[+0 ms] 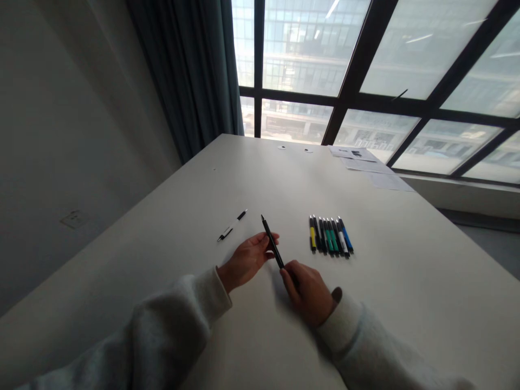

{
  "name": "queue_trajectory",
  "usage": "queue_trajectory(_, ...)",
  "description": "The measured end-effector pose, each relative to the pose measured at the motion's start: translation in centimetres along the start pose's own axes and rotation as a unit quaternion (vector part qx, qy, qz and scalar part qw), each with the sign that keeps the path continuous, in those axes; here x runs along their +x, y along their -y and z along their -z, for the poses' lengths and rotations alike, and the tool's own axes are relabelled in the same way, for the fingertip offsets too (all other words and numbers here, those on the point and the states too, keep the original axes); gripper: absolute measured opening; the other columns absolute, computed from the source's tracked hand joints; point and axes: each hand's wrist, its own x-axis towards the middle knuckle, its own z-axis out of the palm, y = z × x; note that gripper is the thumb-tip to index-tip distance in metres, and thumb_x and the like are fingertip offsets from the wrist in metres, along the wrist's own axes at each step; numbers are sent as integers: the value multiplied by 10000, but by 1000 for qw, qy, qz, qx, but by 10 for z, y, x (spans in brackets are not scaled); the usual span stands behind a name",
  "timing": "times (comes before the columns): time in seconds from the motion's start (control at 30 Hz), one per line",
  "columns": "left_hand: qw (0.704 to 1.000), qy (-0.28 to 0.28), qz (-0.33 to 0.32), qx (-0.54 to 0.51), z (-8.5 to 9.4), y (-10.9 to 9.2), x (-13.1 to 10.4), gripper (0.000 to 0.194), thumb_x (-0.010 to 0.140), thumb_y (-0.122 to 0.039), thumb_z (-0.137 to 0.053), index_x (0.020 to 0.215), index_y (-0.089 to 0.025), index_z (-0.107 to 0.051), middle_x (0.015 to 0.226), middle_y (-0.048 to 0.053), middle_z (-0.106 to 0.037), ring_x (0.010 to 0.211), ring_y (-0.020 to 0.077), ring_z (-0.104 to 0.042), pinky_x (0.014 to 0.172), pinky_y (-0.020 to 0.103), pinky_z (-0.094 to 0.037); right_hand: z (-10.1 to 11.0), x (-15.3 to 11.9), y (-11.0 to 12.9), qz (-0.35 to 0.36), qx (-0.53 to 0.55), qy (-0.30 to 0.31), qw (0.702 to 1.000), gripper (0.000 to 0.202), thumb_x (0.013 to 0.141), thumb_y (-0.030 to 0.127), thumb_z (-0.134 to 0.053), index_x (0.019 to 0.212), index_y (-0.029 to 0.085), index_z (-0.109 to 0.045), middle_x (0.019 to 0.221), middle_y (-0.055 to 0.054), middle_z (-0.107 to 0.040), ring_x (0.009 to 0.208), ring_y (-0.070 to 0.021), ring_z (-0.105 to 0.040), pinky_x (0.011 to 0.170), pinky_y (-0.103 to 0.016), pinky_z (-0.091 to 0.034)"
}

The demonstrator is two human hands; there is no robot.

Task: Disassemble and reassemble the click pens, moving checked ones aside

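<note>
the row of pens [330,237] lies on the white table [284,184], its pens side by side and slightly fanned; yellow is seen at the left end, blue at the right end, and black, green and white parts between. to the left of the row, the black pen [273,242] is held slantwise above the table, its pointed end turned away from the wearer. its near end is gripped by the right hand [309,290], whose thumb and fingers are closed on it, just left of the row's near side. farther left of the row, the middle of the black pen is held by the left hand [247,260] — the thumb is laid against it and the fingers are curled behind. how firmly it is pinched there cannot be told.

well to the left of the row, past the black pen, the black-and-white pen [232,225] is laid at a slant, touched by neither hand. beyond the row, toward the far right edge of the table, printed papers [359,155] are spread. behind the table, farther off than the row, the dark-framed window [309,54] is seen — with the dark curtain [195,65] hung on its left.
</note>
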Motion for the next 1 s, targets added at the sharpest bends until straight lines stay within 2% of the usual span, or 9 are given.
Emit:
queue_trajectory(0.1, 999, -29, -3, 23, 0, 1, 0, 312, 775, -245, -787, 1052, -148, -682, 1019, 63, -638, 822, 132, -587, 723, 259, -467, -3, -1, -6, 5, -58, -9, 998, 219, 955, 228, -420, 770, 172, -523, 629, -5, -556, 549, -140, -526, 552, -255, -331)
queue_trajectory(0.2, 994, -81, -14, 67, -3, -1, -1, 306, 802, -167, -740, 1089, -178, -636, 1109, 68, -605, 861, 137, -606, 764, 280, -486, -6, 2, -13, -8, -117, -9, 993, 200, 944, 195, -425, 780, 163, -535, 660, -20, -583, 562, -143, -548, 551, -261, -320)
queue_trajectory(0.33, 986, -125, -23, 108, -6, -3, -2, 277, 827, -121, -677, 1089, -167, -597, 1125, 79, -578, 859, 140, -622, 802, 307, -506, -4, 9, -20, -90, -203, 14, 975, 168, 950, 179, -454, 826, 151, -564, 719, -50, -641, 597, -162, -603, 545, -273, -309)
queue_trajectory(0.47, 987, -110, -18, 114, -5, -2, -2, 230, 807, -130, -689, 1019, -138, -600, 1000, 63, -612, 773, 123, -615, 743, 285, -498, 4, 15, -24, -181, -261, 41, 947, 156, 969, 202, -461, 878, 153, -578, 757, -73, -683, 632, -194, -658, 521, -280, -298)
queue_trajectory(0.57, 988, -99, -15, 116, -3, -2, -1, 235, 779, -159, -722, 976, -129, -596, 904, 42, -627, 725, 116, -605, 713, 274, -487, 9, 18, -28, -219, -279, 56, 933, 157, 977, 210, -448, 895, 158, -571, 782, -87, -706, 659, -216, -691, 508, -275, -308)
queue_trajectory(0.73, 989, -85, -14, 120, 0, -1, 0, 313, 713, -227, -784, 940, -128, -592, 817, 17, -630, 689, 114, -594, 694, 270, -472, 12, 19, -30, -241, -291, 78, 922, 151, 973, 236, -451, 913, 155, -564, 782, -111, -725, 693, -251, -719, 516, -271, -366)
queue_trajectory(1.0, 990, -73, -14, 122, 1, 1, 0, 335, 684, -272, -805, 903, -135, -592, 767, 8, -632, 681, 113, -589, 677, 266, -455, 13, 20, -28, -244, -297, 98, 918, 219, 964, 239, -429, 889, 137, -607, 771, -133, -724, 709, -250, -725, 584, -287, -455)
